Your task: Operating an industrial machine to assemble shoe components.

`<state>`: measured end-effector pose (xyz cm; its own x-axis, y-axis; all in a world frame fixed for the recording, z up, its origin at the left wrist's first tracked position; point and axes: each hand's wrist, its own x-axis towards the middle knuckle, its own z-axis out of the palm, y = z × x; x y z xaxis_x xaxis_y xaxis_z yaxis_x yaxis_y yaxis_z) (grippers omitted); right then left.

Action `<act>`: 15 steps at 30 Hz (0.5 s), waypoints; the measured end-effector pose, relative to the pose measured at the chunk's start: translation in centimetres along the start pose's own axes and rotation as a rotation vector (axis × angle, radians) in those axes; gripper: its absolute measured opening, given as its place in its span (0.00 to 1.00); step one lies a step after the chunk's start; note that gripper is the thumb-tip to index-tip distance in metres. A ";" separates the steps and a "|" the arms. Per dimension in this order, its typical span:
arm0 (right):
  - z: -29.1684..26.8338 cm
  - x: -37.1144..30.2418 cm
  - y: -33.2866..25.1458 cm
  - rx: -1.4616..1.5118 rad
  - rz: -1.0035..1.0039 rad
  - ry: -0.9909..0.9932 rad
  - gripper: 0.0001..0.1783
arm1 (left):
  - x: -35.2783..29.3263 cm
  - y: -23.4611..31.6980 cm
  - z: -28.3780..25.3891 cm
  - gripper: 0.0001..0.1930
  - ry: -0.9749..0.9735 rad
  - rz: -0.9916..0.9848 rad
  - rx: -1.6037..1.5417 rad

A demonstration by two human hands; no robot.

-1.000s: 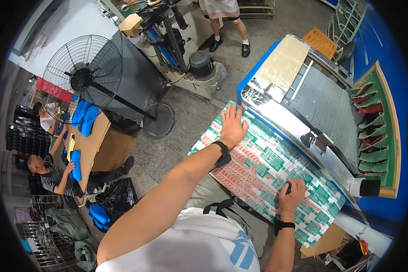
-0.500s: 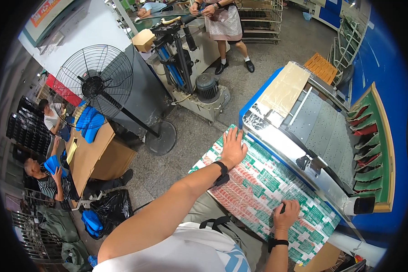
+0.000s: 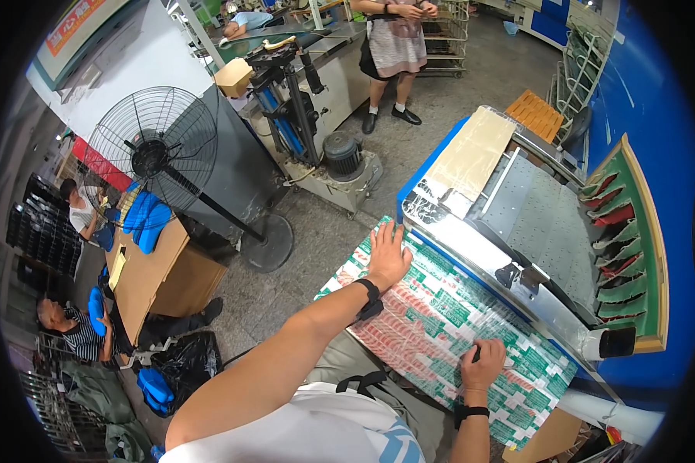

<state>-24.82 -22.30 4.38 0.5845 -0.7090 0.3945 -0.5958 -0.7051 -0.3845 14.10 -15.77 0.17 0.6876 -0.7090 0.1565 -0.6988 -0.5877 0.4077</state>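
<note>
Two hands (image 3: 389,261) beside a metal-edged machine (image 3: 527,204)

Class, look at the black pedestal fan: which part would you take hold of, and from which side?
I'd grip the pedestal fan by its pole, probably from the picture's right. The pole is slim and straight, exposed between the broad wire cage and round base. Floor meets the base on that side; brown cardboard stands to the left.

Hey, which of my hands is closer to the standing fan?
Left. Your left hand rests on the patterned work surface, with floor between it and the standing fan; your right hand is farther from the fan, farther right on that same surface.
</note>
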 end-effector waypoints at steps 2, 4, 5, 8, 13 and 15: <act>0.0 -0.1 0.0 0.001 -0.002 0.002 0.08 | 0.0 0.0 0.1 0.36 0.052 0.013 0.005; 0.0 -0.2 -0.1 0.013 0.016 0.009 0.08 | 0.0 -0.1 0.1 0.36 0.045 0.017 0.002; 0.0 -0.2 -0.1 0.011 0.020 0.007 0.08 | 0.0 -0.1 0.1 0.36 0.052 0.017 0.015; -0.1 0.1 -0.2 0.003 0.008 0.022 0.08 | 0.1 -0.1 0.1 0.36 0.025 0.007 0.047; -0.4 0.4 -0.5 0.024 -0.002 0.025 0.08 | 0.1 0.0 0.0 0.35 -0.022 0.013 0.001; -0.4 0.4 -0.5 0.011 0.019 0.036 0.08 | 0.1 -0.2 0.0 0.36 0.020 0.002 0.001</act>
<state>-24.51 -22.18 5.09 0.5527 -0.7214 0.4173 -0.6000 -0.6919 -0.4015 14.28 -15.71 0.12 0.6902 -0.7021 0.1751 -0.7001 -0.5869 0.4067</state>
